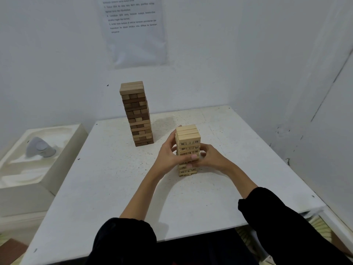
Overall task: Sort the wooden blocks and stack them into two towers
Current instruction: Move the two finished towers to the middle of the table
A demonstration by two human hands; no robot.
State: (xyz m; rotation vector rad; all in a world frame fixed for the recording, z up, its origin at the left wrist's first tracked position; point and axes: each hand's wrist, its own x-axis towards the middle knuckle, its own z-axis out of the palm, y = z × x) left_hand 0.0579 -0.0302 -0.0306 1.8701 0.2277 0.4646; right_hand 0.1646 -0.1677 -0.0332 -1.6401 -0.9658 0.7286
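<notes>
A person's left grip (169, 154) and right grip (211, 157) close from either side on the middle of the pale numbered tower (188, 136), thumbs and curled fingers pressed to its faces as it stands upright on the white surface (107, 188). Beyond the left grip and well apart from it rises the taller brown tower (137, 113), near the surface's far edge by the wall. Bare surface spreads left of the left grip, right of the right grip to the side edge, and back under both forearms to the near edge.
</notes>
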